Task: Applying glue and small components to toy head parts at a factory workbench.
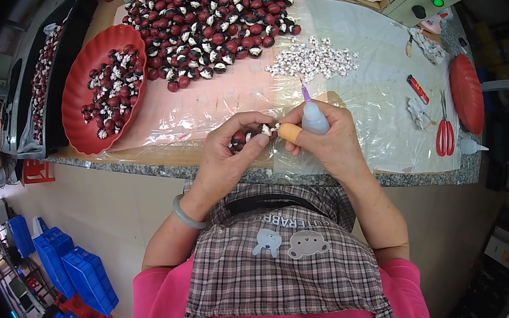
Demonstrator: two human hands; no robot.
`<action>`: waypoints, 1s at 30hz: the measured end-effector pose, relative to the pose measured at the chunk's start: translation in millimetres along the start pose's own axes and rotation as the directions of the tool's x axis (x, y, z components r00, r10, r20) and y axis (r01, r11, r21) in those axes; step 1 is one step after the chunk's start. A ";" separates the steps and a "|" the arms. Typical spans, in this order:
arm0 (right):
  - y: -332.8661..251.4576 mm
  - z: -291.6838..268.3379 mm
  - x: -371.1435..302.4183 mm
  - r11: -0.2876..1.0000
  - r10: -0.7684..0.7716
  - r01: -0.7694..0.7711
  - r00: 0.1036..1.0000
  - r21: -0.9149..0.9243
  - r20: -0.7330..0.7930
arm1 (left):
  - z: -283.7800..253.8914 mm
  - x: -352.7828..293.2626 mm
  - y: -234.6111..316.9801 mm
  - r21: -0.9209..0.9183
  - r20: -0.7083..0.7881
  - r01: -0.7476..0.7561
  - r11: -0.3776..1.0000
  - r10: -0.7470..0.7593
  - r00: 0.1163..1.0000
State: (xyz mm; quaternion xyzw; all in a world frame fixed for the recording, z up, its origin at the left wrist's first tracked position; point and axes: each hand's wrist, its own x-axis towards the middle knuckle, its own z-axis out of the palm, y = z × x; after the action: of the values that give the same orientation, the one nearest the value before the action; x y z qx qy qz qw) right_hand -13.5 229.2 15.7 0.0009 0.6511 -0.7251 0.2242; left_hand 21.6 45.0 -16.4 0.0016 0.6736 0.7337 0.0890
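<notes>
Left hand point(227, 150): curled round red-and-black balls point(238, 138). Right hand point(334, 139): close beside, clamped on a squeeze bottle point(315, 122), thumb at a small white piece point(277, 126). Risks: slight grip could have dropped the piece; over-squeezing might have dribbled. Bottle: above the surface point(387, 132), long axis slanted, nozzle point(306, 94) pointed away, slightly left, toward the white heap point(314, 60).
</notes>
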 end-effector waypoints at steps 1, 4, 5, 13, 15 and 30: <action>0.7 0.0 -0.5 1.000 -0.002 0.002 1.000 0.004 0.004 | -0.1 -0.4 0.2 0.048 0.005 0.009 0.999 -0.009 1.000; 4.1 -0.3 -2.0 0.998 -0.028 0.027 1.000 -0.054 -0.011 | 2.2 -1.4 -1.1 0.089 0.000 -0.035 0.995 0.035 0.999; 4.1 0.2 -2.8 0.998 -0.027 0.027 1.000 -0.054 -0.009 | 2.7 -1.6 -2.1 0.089 -0.001 -0.034 0.995 0.035 0.999; 15.2 11.4 -8.9 0.992 -0.054 0.039 0.991 -0.118 -0.125 | 7.2 -0.1 5.2 0.470 -0.001 -0.264 0.842 0.300 0.954; 20.8 12.1 -8.5 0.992 -0.075 0.061 0.989 -0.111 -0.125 | 7.4 0.4 5.0 0.476 -0.002 -0.289 0.831 0.329 0.944; 6.7 -10.7 -14.0 0.988 -0.090 0.084 0.995 -0.131 -0.040 | -129.8 8.0 65.3 0.911 -0.176 -0.152 0.382 0.697 0.696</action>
State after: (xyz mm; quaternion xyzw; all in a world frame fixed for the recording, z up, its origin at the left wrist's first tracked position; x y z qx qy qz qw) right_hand -1.9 243.5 11.8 -0.0252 0.7011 -0.6903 0.1770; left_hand -10.5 -87.1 35.3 0.0212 0.9076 0.2721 -0.3191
